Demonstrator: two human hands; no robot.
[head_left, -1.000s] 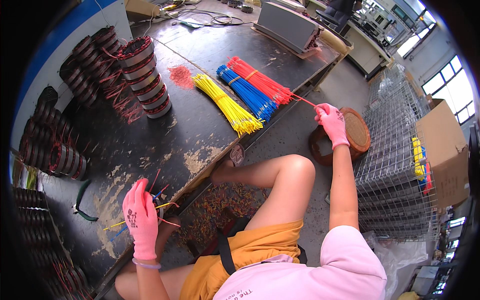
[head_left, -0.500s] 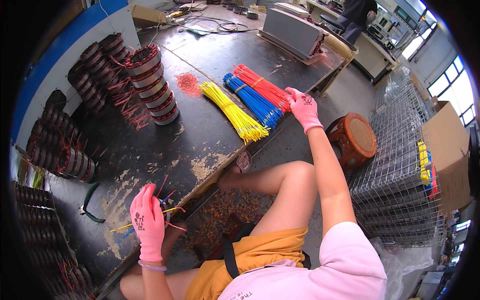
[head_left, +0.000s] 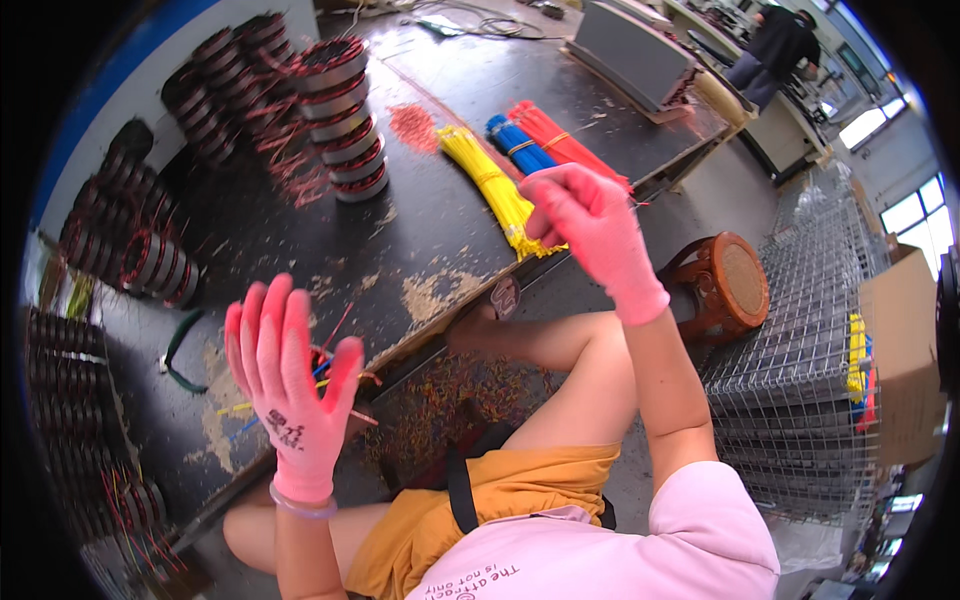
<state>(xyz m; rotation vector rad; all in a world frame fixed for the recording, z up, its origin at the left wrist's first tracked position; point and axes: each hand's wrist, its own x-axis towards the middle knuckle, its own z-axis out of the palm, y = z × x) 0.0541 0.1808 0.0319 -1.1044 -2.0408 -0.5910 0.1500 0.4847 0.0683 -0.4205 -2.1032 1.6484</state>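
Observation:
My left hand (head_left: 285, 365), in a pink glove, is raised over the near left of the table with its fingers stretched and spread. Behind its thumb, partly covered, a small ring-shaped part with yellow, blue and red wires (head_left: 322, 366) is at the table edge. My right hand (head_left: 597, 235), also gloved, hangs in front of the wire bundles with curled fingers; what they hold, if anything, is hidden. Tied bundles of yellow wires (head_left: 490, 185), blue wires (head_left: 522, 145) and red wires (head_left: 570, 140) lie side by side, the blue one partly covered by that hand.
A stack of wound motor stators (head_left: 345, 120) stands upright on the dark table (head_left: 440, 240), with more stacks at the left. Red scraps (head_left: 413, 128) and a dark green curved strip (head_left: 180, 350) lie on the tabletop. Right of me are a wooden stool (head_left: 735, 285) and wire-mesh cages (head_left: 790, 380).
My left hand has lifted off the wired part and spread its fingers. My right hand has left the end of the red bundle, moving nearer to me with fingers curled. The view has shifted slightly.

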